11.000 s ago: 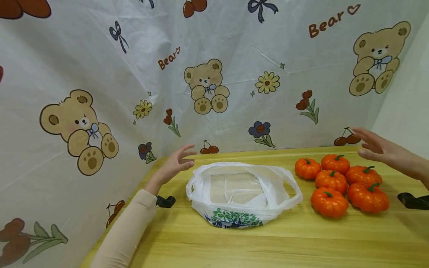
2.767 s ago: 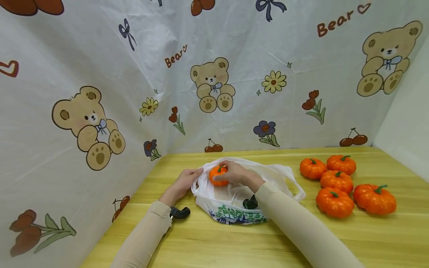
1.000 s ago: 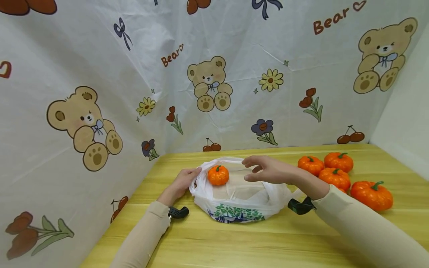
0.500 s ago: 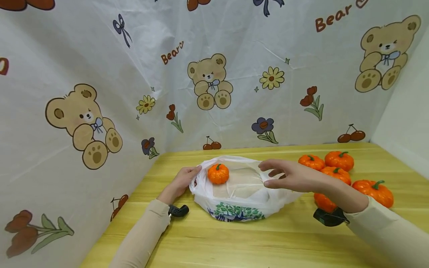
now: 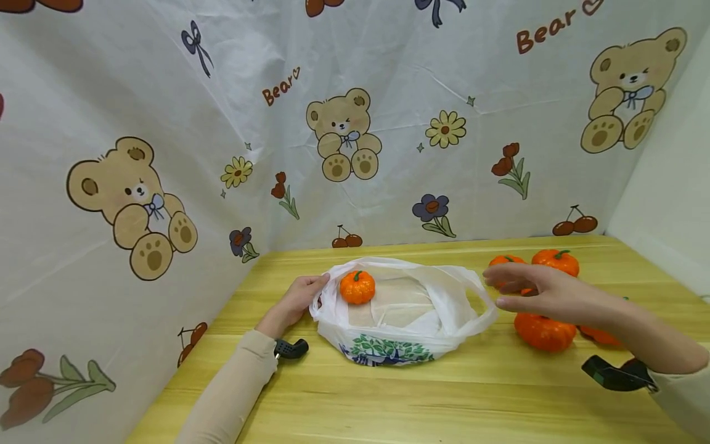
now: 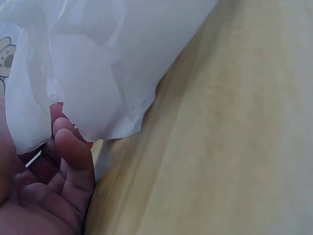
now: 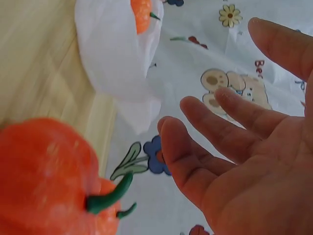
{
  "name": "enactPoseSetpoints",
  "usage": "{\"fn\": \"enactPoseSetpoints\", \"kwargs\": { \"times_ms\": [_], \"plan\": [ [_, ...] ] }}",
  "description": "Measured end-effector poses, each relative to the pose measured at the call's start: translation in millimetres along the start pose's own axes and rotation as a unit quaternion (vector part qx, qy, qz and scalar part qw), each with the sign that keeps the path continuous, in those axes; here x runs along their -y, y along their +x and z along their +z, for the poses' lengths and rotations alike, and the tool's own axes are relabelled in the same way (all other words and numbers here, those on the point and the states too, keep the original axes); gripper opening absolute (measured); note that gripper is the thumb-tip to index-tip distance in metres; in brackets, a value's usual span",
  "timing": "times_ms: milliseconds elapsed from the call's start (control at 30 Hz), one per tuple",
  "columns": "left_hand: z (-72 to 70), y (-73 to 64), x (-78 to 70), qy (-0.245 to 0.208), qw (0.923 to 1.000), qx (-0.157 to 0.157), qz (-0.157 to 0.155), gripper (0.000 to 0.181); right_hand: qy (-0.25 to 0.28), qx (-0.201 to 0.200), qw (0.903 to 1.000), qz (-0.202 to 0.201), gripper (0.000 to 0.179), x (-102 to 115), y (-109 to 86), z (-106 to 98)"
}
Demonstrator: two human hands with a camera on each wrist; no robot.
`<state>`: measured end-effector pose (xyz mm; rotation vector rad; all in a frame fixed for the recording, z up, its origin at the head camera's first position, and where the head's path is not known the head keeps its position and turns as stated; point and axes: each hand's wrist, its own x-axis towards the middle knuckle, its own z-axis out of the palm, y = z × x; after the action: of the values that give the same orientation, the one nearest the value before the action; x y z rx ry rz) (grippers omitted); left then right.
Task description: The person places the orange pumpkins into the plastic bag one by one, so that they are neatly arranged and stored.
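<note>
A white plastic bag (image 5: 388,350) with a green tree print sits open on the table, its mouth facing up. Inside it at the left lies a small orange toy pumpkin (image 5: 357,288) with a green stem. My left hand (image 5: 294,300) grips the bag's left edge near the handle; in the left wrist view its curled fingers (image 6: 73,149) meet the white plastic. Just right of the bag, my right hand (image 5: 546,296) hovers over the other pumpkins (image 5: 545,333), fingers loosely spread, holding nothing. That hand and arm partly cover the group.
Beige flat material (image 5: 402,302) lines the bag's inside. The wooden table (image 5: 355,401) ends at a white curtain (image 5: 388,209) printed with bears and flowers. A white wall (image 5: 665,203) rises at the right. Black camera mounts sit at both wrists.
One pumpkin has gone from the right-hand group into the bag, carried by my right hand, which let go and moved back right. My left hand has taken hold of the bag's left edge.
</note>
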<state>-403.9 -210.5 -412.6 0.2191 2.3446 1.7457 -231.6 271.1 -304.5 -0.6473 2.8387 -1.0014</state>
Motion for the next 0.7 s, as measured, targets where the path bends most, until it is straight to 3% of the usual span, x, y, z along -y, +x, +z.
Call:
{"fn": "enactPoseSetpoints", "kwargs": {
  "times_ms": [300,467,700],
  "plan": [
    [0.2,-0.9,-2.4,0.006,0.9999,-0.01,-0.004,0.053,-0.02,-0.027,0.9994,-0.002,0.044,-40.2,-15.7,-20.5],
    [-0.2,0.1,-2.4,0.005,0.9999,-0.009,-0.008,0.054,0.011,0.0,0.9999,0.005,0.049,-61.3,-22.8,-31.8],
    [-1.0,0.3,-1.9,0.005,0.9999,-0.007,-0.008,0.056,-0.001,-0.012,0.9982,-0.058,0.045,-82.8,-33.5,-42.4]
  ]
}}
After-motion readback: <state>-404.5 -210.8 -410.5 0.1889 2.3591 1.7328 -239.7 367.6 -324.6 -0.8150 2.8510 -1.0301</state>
